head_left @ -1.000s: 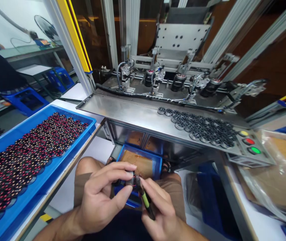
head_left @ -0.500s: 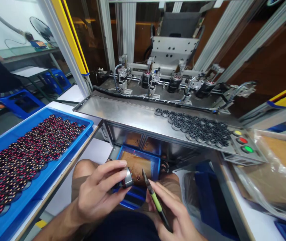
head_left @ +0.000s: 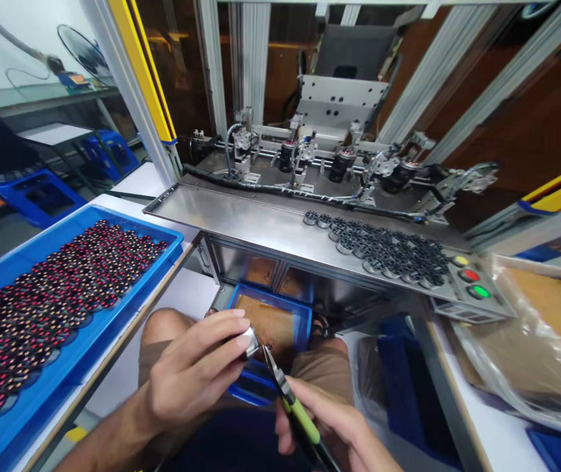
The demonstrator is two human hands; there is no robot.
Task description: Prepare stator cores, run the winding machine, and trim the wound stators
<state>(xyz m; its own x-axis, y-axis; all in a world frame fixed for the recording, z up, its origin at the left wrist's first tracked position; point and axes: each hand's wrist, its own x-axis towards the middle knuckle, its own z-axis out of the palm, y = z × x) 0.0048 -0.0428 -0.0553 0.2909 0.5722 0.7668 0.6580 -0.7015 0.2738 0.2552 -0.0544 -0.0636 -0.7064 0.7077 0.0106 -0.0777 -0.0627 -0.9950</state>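
Observation:
My left hand (head_left: 196, 373) is closed around a small round metal motor part (head_left: 248, 341), held over my lap with its silver rim showing between thumb and fingers. My right hand (head_left: 332, 429) grips small cutters with a green handle (head_left: 294, 405). Their pointed tip sits just right of the part, almost touching it. Both hands hover above a small blue bin (head_left: 273, 328) with a brown liner, under the bench edge.
A large blue tray (head_left: 88, 341) of several red-and-black wound stators lies on the left. On the steel shelf (head_left: 241, 219) sit several dark round parts (head_left: 383, 246), with yellow, red and green buttons (head_left: 470, 275) at its right. Machine fixtures stand behind. A plastic bag (head_left: 531, 341) lies at right.
The cutters left the part half a second ago, then came back with the tip against it. My right hand dropped lower in view. My left hand kept hold of the part.

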